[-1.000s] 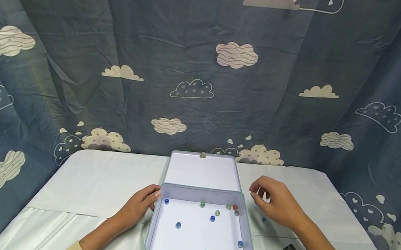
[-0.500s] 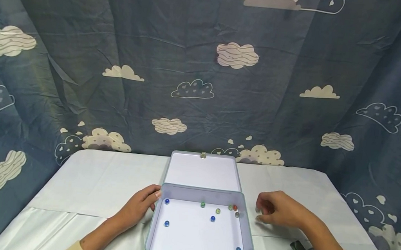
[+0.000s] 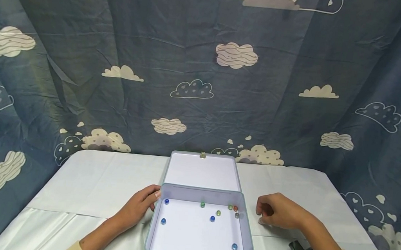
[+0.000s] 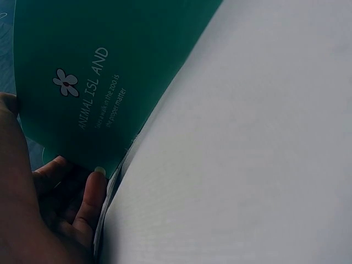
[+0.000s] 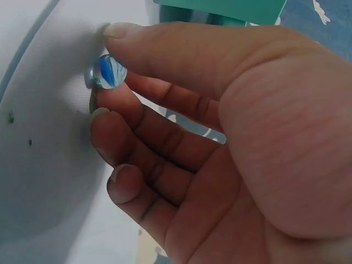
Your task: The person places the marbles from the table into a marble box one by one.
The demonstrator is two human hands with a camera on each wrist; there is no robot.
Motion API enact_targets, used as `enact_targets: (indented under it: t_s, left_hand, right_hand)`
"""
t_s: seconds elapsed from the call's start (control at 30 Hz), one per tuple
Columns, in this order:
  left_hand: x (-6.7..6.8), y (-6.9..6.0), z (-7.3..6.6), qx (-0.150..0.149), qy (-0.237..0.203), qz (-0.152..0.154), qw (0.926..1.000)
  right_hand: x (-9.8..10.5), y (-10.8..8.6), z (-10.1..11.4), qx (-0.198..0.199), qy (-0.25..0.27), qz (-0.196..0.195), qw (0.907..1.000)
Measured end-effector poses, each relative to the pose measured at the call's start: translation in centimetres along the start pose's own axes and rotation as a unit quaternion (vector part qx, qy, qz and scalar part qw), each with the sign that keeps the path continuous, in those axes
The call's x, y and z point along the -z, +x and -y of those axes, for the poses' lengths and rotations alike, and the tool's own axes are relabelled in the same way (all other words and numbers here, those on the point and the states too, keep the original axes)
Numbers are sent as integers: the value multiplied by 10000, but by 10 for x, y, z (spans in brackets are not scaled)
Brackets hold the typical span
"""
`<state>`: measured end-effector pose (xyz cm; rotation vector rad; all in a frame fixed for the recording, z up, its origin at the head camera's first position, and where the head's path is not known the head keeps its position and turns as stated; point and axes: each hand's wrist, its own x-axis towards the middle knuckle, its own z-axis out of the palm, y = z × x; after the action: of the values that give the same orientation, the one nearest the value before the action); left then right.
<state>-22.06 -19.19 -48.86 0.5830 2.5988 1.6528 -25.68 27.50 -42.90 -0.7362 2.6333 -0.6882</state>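
A green tin box (image 3: 202, 194) lies in front of me with its lid tipped back, several glass marbles on its white floor. My left hand (image 3: 139, 203) grips the box's back left corner, thumb at the rim. The left wrist view shows the fingers (image 4: 93, 201) against the printed green wall (image 4: 66, 33). To the right of the box, low over the cloth, is my right hand (image 3: 282, 212). In the right wrist view its thumb and a fingertip pinch a clear marble with blue streaks (image 5: 112, 71); the head view hides this marble.
The raised lid (image 3: 202, 170) stands behind the box. Inside lie a blue marble (image 3: 212, 219), an orange marble (image 3: 235, 208) and a green marble (image 3: 203, 205), among others. White cloth (image 3: 100, 180) covers the table; a cloud-print curtain (image 3: 187, 108) hangs behind.
My right hand has come down and slightly right to the cloth, over the spot where a blue marble lay. Some marbles in the box have rolled; the left hand has stayed still.
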Motion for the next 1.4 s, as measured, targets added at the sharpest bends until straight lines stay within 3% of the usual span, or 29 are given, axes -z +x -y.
enact_targets:
  t_s: [0.37,0.7,1.4]
  left_hand:
    - [1,0,-2,-59,22,53,10000]
    - [1,1,-1,-14,24,28,10000]
    - [1,0,-1,-64,48,28,10000]
  right_hand:
    - [4,0,8,457,-141,-405,9980]
    - [9,-4,25,1156,-473,-886,9882]
    - [5,-18,77,1217,-605,-1857,9732]
